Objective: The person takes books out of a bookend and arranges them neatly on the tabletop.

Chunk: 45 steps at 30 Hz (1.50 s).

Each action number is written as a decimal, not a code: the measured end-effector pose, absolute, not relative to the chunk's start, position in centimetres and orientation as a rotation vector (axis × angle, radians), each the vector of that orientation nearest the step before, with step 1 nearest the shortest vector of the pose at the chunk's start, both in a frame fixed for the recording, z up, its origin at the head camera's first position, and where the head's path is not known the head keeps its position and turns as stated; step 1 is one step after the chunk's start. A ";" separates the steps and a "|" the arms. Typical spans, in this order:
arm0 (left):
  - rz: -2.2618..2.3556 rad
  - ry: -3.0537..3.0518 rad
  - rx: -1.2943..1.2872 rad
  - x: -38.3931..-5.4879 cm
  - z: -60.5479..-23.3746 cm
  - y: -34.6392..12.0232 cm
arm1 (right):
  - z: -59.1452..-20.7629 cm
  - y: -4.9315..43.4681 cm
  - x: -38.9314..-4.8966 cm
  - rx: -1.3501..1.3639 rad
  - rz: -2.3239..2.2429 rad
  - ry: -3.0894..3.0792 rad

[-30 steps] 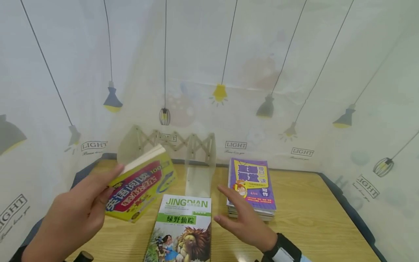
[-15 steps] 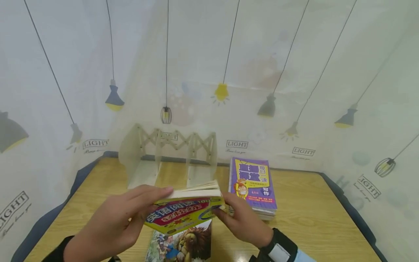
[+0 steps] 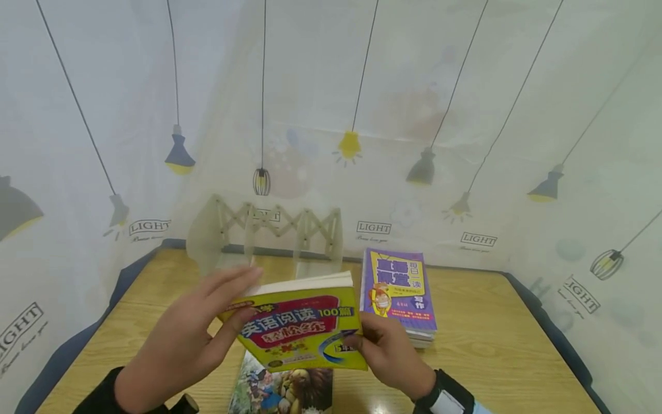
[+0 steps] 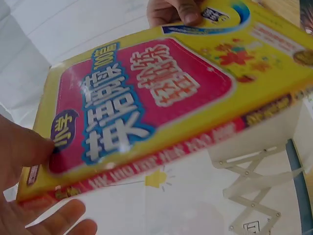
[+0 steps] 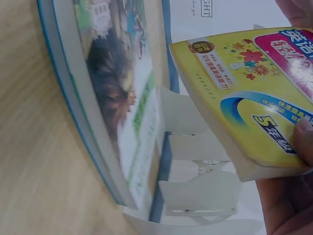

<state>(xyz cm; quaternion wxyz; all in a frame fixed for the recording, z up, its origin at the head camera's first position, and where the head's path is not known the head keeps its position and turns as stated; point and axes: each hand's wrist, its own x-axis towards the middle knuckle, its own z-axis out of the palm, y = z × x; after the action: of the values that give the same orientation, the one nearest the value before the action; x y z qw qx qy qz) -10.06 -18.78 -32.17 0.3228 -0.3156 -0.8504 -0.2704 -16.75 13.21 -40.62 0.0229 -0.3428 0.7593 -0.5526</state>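
Both hands hold a yellow book (image 3: 310, 322) with a pink title panel in midair, cover facing me and tilted. My left hand (image 3: 183, 339) grips its spine end, the thumb (image 4: 24, 142) on the front cover and fingers behind. At the opposite edge my right hand (image 3: 390, 353) pinches the cover corner, thumb (image 5: 304, 139) on the front. Beneath it a book with a lion cover (image 3: 305, 391) lies on the table, partly hidden by the yellow book. In the right wrist view, a blue edge (image 5: 73, 112) runs along the bottom of that lion-cover pile.
A stack of books topped by a purple one (image 3: 398, 287) stands right of the hands. At the table's back, a pale expandable book rack (image 3: 318, 236) with crisscross slats stands before the lamp-print curtain (image 3: 310, 86). A dark edge lines the wooden table (image 3: 496, 339).
The yellow book, held by the left hand alone at first, has moved right over the lion-cover book. The right hand has taken its other edge, and the cover has tipped up toward me.
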 end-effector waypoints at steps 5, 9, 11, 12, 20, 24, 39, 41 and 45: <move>-0.614 -2.347 -0.718 -10.3 -32.7 -19.1 | -41.4 13.8 -16.5 -0.820 -1.749 2.240; -0.617 -2.456 -0.661 -10.5 -33.4 -19.4 | -42.4 14.1 -16.3 -0.656 -1.787 2.060; -0.625 -2.474 -0.635 -10.7 -33.7 -19.6 | -42.9 14.1 -16.2 -0.593 -1.801 1.970; -0.626 -2.475 -0.625 -10.8 -33.8 -19.7 | -43.2 14.0 -16.1 -0.568 -1.806 1.932; -0.625 -2.473 -0.643 -11.0 -34.1 -19.4 | -45.0 13.4 -15.5 -0.368 -1.844 1.680; -0.640 -2.474 -0.652 -11.0 -34.2 -19.2 | -46.1 13.0 -15.5 -0.355 -1.820 1.638; -0.631 -2.483 -0.654 -11.4 -34.7 -19.3 | -47.0 12.3 -15.7 -0.276 -1.604 1.625; -0.627 -2.484 -0.655 -11.4 -34.9 -19.3 | -47.2 12.2 -15.7 -0.292 -1.559 1.644; -0.637 -2.490 -0.655 -11.5 -35.1 -19.3 | -47.3 12.0 -15.7 -0.315 -1.490 1.713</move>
<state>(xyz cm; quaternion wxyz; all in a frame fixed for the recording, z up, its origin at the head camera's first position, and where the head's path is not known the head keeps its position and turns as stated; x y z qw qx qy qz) -11.47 -19.29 -35.10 0.2422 -0.2398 -0.9108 -0.2332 -15.67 11.98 -47.28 0.4121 -0.1254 0.6810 -0.5921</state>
